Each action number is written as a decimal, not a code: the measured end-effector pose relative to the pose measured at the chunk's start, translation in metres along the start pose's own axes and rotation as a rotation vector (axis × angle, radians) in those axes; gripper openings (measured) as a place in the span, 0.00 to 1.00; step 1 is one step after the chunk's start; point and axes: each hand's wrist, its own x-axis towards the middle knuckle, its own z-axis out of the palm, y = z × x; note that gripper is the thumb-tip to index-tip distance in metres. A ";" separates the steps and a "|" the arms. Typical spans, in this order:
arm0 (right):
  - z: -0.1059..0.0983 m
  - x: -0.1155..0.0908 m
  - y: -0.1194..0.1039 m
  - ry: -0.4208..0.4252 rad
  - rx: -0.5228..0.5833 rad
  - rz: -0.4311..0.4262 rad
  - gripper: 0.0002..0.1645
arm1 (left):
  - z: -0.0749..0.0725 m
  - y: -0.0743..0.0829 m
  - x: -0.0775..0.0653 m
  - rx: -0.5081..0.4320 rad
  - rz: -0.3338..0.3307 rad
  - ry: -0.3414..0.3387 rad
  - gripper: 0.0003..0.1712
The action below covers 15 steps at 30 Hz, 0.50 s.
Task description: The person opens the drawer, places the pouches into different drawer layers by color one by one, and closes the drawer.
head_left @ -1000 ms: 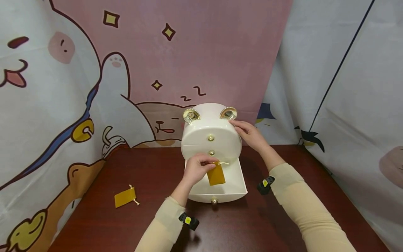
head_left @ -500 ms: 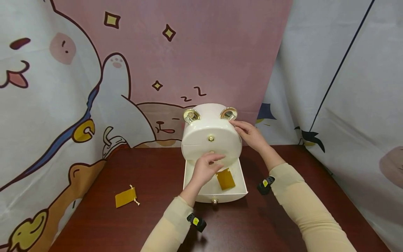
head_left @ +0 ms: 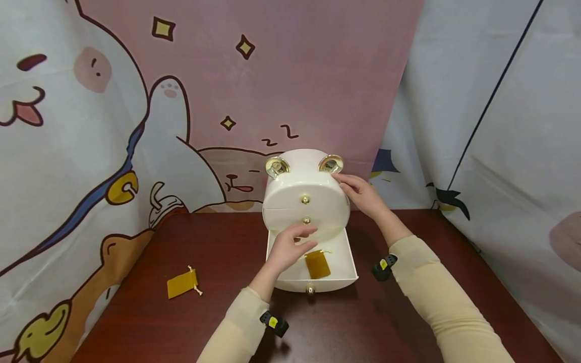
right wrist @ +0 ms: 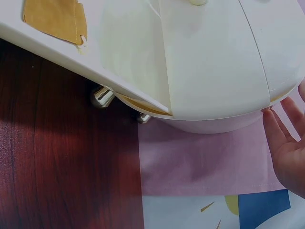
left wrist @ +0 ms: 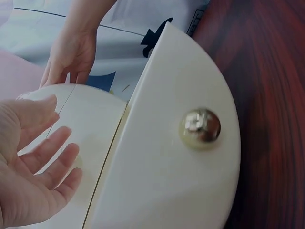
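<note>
A white jewelry box [head_left: 290, 204] with gold ear-shaped rings on top stands on the table, its bottom drawer [head_left: 338, 259] pulled out. Inside that drawer lies a mustard drawstring pouch [head_left: 317, 264], also visible in the right wrist view as a pouch [right wrist: 56, 19] near the drawer wall. My left hand [head_left: 289, 247] hovers over the drawer's left part with fingers spread and nothing held. At the box's upper right side, my right hand [head_left: 363, 195] touches the shell just below the right gold ear [head_left: 331, 164]. The left wrist view shows the drawer's round knob [left wrist: 200, 128].
A second mustard pouch [head_left: 182, 283] with cream cords lies on the dark red wooden table [head_left: 218, 322], left of the box. Behind the table hangs a cartoon-printed cloth [head_left: 317, 75]. Small metal feet [right wrist: 102, 97] show under the box.
My left hand has let go of the pouch, which dropped into the drawer and now lies nearer its front. The hand then drew slightly back left. My right hand has stayed in place.
</note>
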 end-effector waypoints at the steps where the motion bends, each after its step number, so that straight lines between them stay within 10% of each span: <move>1: 0.000 0.000 0.000 -0.001 0.002 0.005 0.26 | -0.002 -0.001 -0.001 0.003 0.002 -0.007 0.18; 15: 0.000 0.000 0.001 0.004 0.007 0.007 0.26 | -0.048 -0.019 -0.024 0.078 -0.037 -0.077 0.20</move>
